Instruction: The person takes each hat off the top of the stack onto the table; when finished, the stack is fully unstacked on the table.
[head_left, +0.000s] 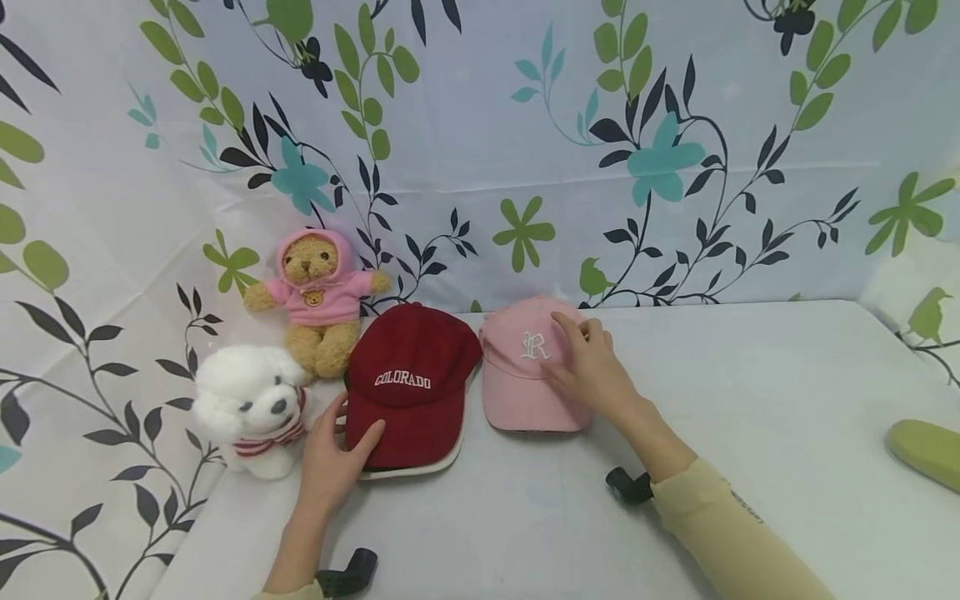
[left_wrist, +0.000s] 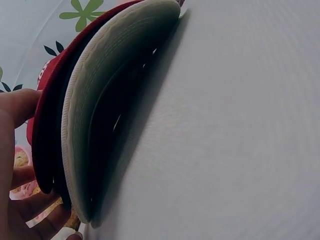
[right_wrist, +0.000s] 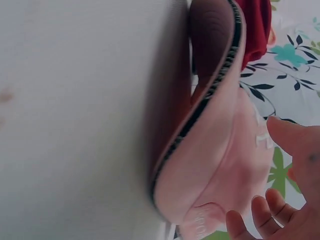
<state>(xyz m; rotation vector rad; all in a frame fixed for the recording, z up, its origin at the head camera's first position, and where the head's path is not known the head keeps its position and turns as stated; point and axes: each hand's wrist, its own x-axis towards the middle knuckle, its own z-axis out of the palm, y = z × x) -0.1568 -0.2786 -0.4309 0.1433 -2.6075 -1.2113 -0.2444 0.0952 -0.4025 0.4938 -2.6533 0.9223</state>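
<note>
Caps sit side by side near the back edge of the white table [head_left: 750, 400], left of its middle. Your left hand [head_left: 330, 467] rests on the brim of the red cap [head_left: 411, 379], thumb on top and fingers bent loosely along the brim's left side; whether they clamp it or only touch, you cannot tell from the pictures. That cap reads COLORADO and lies stacked on a white cap [head_left: 420, 468], whose brim shows just beneath it. The left wrist view shows both brims on edge, the white one [left_wrist: 100, 115] against the table and the red one [left_wrist: 50, 125] above it.

Your right hand [head_left: 592, 371] lies on the pink cap [head_left: 521, 375] with fingers extended and relaxed across its crown and right side, gripping nothing.

Behind the red cap sits a teddy bear [head_left: 318, 304] in a pink hoodie, close to the back edge. A white plush dog [head_left: 251, 408] stands at the left edge, just beside your left hand. A green object [head_left: 926, 450] lies at the right edge, well apart from the caps.
</note>
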